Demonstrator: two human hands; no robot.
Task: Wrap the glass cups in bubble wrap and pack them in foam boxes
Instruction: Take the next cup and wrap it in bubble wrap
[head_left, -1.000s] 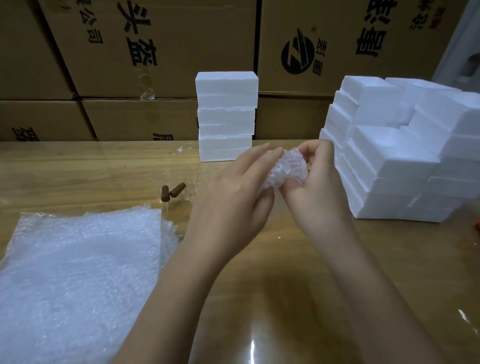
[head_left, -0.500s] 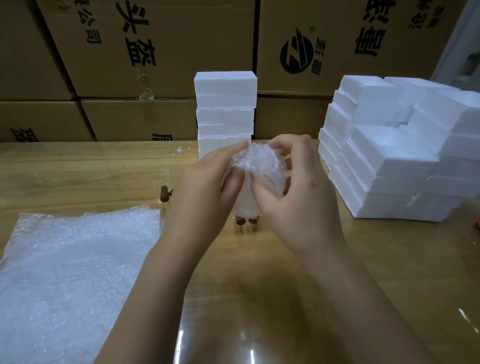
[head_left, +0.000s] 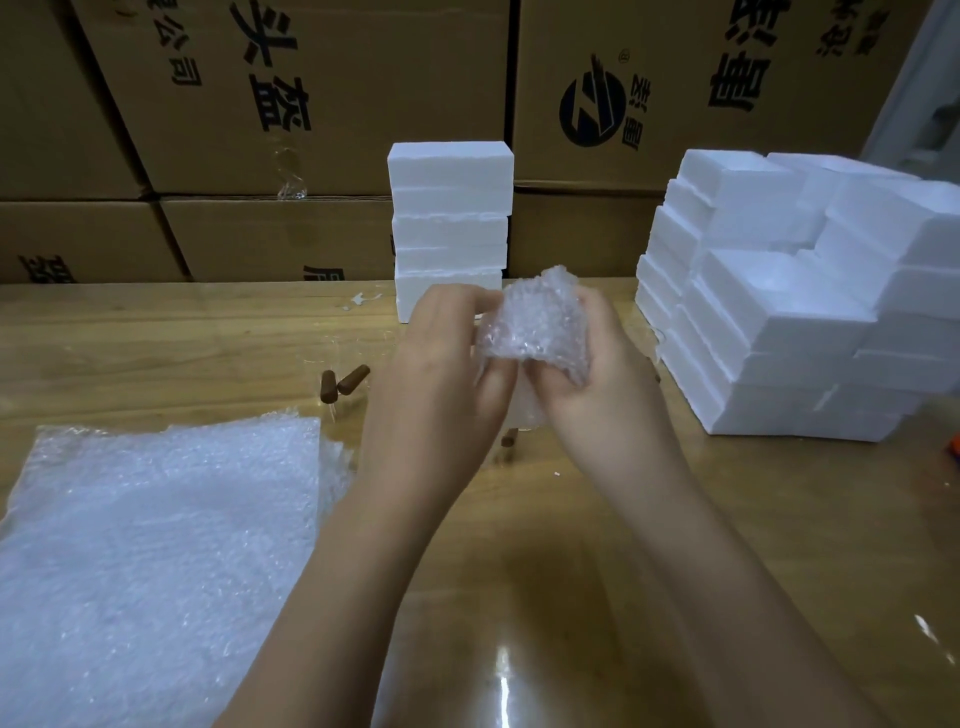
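The bundle (head_left: 535, 322) shows a bare top now; half a second ago the right hand (head_left: 608, 400) covered it. That hand and the left hand (head_left: 441, 379) both pinch the bundle, just in front of the stack (head_left: 449, 234). One cup seems nearly wrapped — boxing remains. Counted: one bundle, three boxes in the stack, a pile (head_left: 779, 322) right of it too jumbled to count, sheets (head_left: 156, 545) front-left of it — two pegs (head_left: 345, 382) between.

Bare left hand (head_left: 441, 379); bare right hand (head_left: 602, 395)

Both hands (head_left: 519, 374) grip bubble-wrapped bundle (head_left: 537, 322) above table (head_left: 675, 519).
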